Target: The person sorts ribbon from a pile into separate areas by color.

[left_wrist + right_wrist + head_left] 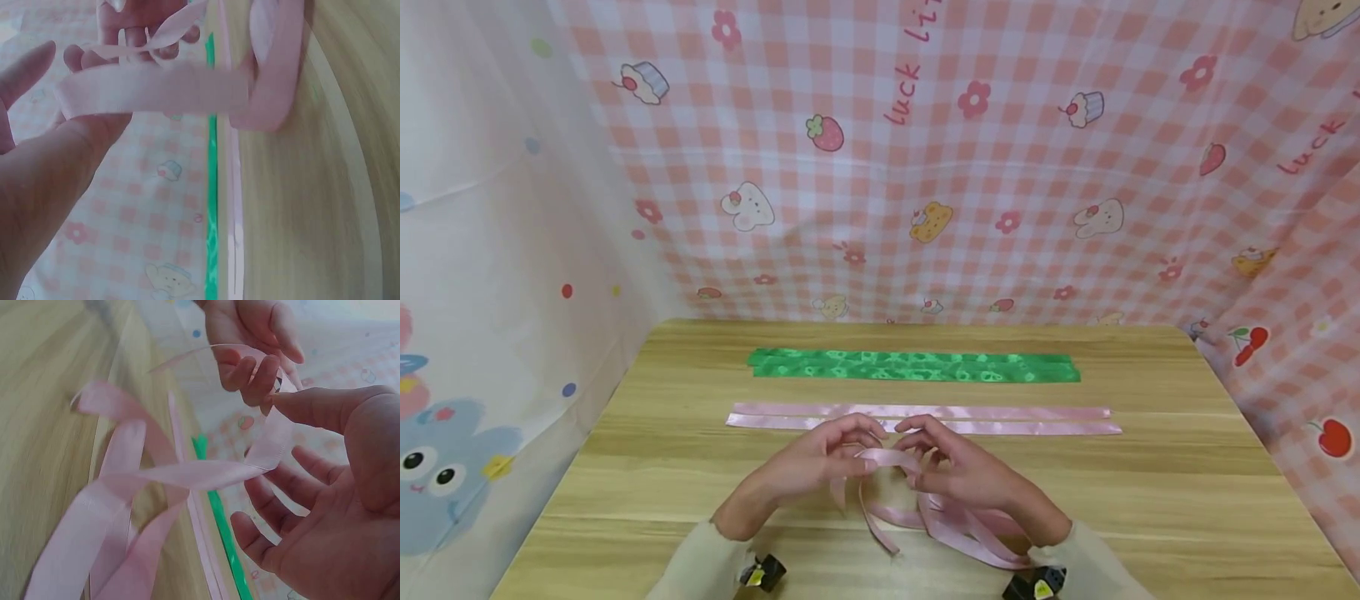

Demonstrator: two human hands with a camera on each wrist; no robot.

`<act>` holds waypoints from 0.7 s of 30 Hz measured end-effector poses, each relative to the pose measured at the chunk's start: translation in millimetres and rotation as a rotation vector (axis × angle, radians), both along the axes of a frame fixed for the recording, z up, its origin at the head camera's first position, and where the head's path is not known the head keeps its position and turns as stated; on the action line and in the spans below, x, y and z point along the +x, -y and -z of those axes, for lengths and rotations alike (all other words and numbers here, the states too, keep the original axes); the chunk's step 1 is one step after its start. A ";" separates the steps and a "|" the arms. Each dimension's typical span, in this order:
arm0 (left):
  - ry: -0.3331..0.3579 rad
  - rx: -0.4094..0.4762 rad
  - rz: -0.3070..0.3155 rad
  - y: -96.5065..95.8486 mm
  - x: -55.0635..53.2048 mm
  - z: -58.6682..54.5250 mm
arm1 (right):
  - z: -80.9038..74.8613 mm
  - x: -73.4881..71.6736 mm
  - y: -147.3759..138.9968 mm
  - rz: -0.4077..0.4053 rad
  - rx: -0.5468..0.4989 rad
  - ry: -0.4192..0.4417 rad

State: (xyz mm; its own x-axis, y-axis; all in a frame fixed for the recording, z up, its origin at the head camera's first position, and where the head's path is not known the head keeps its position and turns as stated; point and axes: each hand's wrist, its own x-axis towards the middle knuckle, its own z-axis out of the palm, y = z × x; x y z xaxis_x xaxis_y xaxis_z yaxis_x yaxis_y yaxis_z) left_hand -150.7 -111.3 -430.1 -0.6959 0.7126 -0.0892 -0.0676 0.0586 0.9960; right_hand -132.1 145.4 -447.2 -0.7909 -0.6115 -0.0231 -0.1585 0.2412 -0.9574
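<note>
Hands (808, 462) holding pink ribbon (209, 475), cloth (880, 179) reading "luck"

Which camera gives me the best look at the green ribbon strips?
The head view: the green ribbon strips show end to end, uncovered. The left wrist view shows only a thin band, cut off at the bottom; the right wrist view, a narrow slanting length, also cut off.

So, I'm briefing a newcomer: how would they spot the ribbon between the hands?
Start at the wooden table by the checked cloth, then move nearer, to where the left hand and right hand almost meet. The loose pink ribbon loops between them and trails onto the table. Unlike the flat pink strips and green band beyond, it is curled and partly raised.
</note>
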 end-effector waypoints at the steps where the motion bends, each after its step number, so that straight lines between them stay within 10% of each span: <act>1: -0.004 0.007 0.017 0.0 0.6 -0.8 | -1.2 0.6 0.2 -0.016 -0.015 -0.009; 13: -0.058 -0.214 -0.004 11.6 7.2 -21.4 | -21.4 8.0 -9.4 -0.077 -0.216 0.040; 21: -0.117 -0.136 -0.012 30.2 3.4 -25.8 | -33.3 4.0 -23.6 -0.103 -0.144 0.054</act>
State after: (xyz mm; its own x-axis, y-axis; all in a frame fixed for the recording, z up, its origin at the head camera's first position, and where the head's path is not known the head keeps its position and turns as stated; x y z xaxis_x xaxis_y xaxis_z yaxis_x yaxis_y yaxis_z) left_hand -147.3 -141.4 -404.3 -0.7158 0.6908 -0.1022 0.0466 0.1933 0.9800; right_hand -128.1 169.0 -414.0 -0.7243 -0.6889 0.0298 -0.1224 0.0859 -0.9888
